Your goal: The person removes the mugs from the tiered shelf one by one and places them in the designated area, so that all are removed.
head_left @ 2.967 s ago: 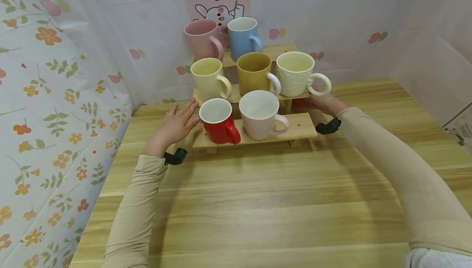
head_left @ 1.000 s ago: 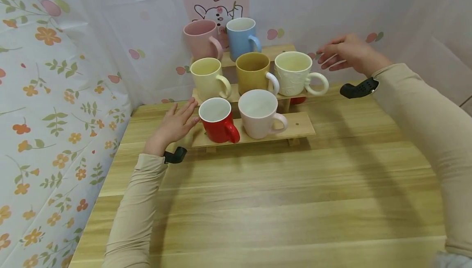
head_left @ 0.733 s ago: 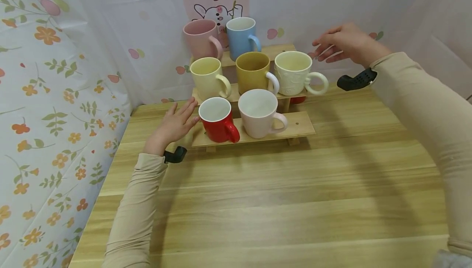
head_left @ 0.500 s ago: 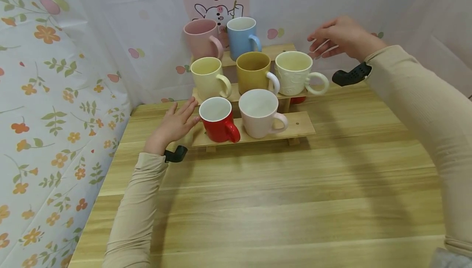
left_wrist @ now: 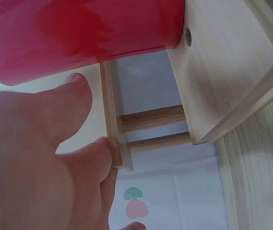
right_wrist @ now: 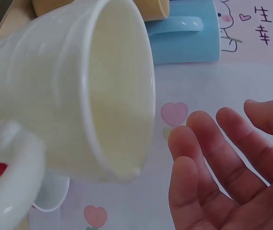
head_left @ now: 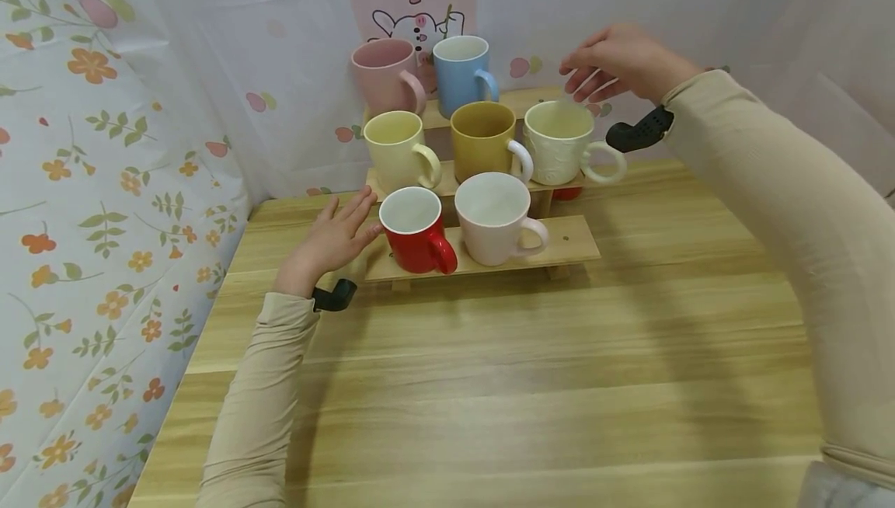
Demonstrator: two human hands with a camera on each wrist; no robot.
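A three-tier wooden rack [head_left: 573,237] holds upright mugs. My left hand [head_left: 329,242] has its fingers spread at the left end of the middle shelf; in the left wrist view its fingertips are right at the shelf's edge [left_wrist: 110,115]. Close by its thumb stands a red mug [head_left: 417,250]. My right hand [head_left: 629,61] hovers above and behind a cream embossed mug [head_left: 555,154] at the middle shelf's right end. Its fingers are loosely bent with nothing between them, and in the right wrist view they are apart from that mug's rim [right_wrist: 150,96].
Beside the embossed mug stand a mustard mug [head_left: 478,154] and a pale yellow mug [head_left: 395,158]. A pink mug [head_left: 381,85] and a blue mug [head_left: 457,77] occupy the top shelf, a pale pink mug [head_left: 489,232] the bottom one. Something red [head_left: 567,193] shows behind the rack. A curtain [head_left: 280,65] hangs behind.
My right hand has come up from behind the rack's lower right, leaving the red thing there, and moved left above the embossed mug. My left hand stays in place.
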